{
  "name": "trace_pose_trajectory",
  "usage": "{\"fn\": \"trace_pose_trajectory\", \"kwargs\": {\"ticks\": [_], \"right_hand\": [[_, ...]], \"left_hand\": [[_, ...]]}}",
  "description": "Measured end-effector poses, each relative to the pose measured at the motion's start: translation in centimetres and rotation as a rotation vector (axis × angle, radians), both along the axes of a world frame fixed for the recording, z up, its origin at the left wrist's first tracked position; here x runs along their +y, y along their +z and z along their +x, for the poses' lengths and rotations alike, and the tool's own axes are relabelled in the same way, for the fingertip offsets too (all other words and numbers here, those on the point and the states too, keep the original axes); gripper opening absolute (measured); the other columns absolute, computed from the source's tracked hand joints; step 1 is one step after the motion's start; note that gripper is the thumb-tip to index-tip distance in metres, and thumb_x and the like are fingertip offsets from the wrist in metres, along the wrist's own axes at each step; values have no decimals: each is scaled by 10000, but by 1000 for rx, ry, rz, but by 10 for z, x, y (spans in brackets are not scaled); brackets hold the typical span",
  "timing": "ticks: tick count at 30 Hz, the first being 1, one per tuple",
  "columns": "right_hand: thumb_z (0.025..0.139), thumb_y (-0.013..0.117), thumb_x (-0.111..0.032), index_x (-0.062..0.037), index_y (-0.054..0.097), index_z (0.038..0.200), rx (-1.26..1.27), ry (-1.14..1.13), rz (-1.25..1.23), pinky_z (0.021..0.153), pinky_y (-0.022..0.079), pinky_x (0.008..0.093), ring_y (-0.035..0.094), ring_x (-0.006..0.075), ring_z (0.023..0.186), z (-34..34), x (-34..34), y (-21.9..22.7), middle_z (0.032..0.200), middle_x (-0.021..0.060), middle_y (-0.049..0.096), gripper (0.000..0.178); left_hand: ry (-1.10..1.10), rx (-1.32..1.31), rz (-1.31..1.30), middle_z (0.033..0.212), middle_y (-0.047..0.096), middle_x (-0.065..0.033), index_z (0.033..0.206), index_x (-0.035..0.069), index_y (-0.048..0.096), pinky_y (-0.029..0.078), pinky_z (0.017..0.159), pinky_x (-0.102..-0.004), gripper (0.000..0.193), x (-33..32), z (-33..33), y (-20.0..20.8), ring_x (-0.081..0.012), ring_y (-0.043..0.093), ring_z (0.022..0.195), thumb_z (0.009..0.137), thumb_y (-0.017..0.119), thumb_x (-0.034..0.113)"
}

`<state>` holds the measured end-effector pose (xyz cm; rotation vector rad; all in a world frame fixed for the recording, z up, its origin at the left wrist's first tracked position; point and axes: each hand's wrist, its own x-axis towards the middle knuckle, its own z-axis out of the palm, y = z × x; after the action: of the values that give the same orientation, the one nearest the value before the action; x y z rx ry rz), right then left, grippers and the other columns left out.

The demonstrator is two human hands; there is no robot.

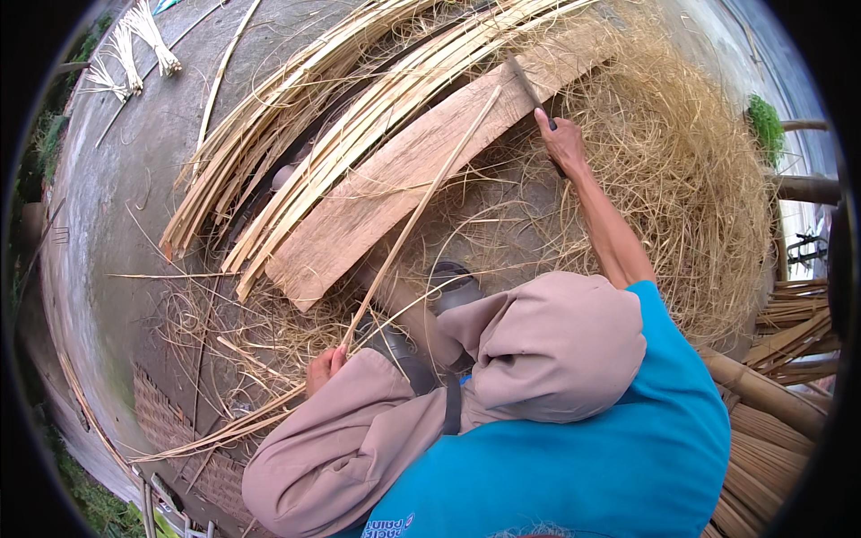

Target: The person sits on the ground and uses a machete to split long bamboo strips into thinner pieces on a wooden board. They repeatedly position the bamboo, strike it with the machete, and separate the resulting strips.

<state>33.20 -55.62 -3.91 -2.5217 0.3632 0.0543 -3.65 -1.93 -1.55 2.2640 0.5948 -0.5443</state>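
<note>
Pinched in the fingers of my left hand [324,369], beside my left knee, is the near end of a long pale bamboo strip [420,206]. The strip slants up and to the right across a wide wooden plank [359,220], its far end close to the blade. My right hand [563,145], arm stretched out, is closed round the handle of a knife [524,81]. Its dark blade points up and left over the far part of the plank. Part of my left hand is hidden behind my trouser leg.
Bundles of split bamboo strips [314,94] lie beyond the plank. Curly shavings [682,179] form a large heap on the right. Small white bundles [152,36] stand at far left, a woven mat [179,430] lies near left, and a bamboo pole [771,390] is at right.
</note>
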Motion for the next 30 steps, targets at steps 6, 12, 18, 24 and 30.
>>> {"fn": "trace_pose_trajectory", "kwargs": {"ticks": [6,12,18,24,30], "right_hand": [[976,579,-617,-98,584,704,109,258,262,347,311,332,422,109,421,-81,66,-3,543,-2,503,586],[986,605,-561,-60,559,698,-248,622,39,464,478,415,594,253,489,-137,90,-20,540,115,571,580],[997,576,-582,-77,550,662,9,221,91,419,437,394,550,191,456,-61,75,-4,499,75,537,606],[987,574,-606,-79,625,759,-88,654,-121,392,414,359,512,177,433,-93,49,-1,560,26,561,576],[976,588,-610,-91,561,724,39,334,40,414,430,343,492,179,432,-50,43,-1,563,20,541,578]], "left_hand": [[123,298,-552,588,512,56,758,66,613,325,487,-243,439,4,38,26,-54,442,524,1067,568,375],[253,544,-729,562,427,81,741,130,577,226,459,-234,457,40,42,14,-46,312,479,1034,594,481],[191,422,-688,550,410,78,711,142,565,202,444,-239,483,16,68,15,-43,307,467,1012,611,517],[204,453,-655,551,421,71,696,137,576,196,440,-239,469,30,68,31,-44,312,460,1015,626,478],[190,415,-637,563,432,75,712,131,596,207,451,-233,464,22,66,21,-43,325,474,1019,619,478]]}}
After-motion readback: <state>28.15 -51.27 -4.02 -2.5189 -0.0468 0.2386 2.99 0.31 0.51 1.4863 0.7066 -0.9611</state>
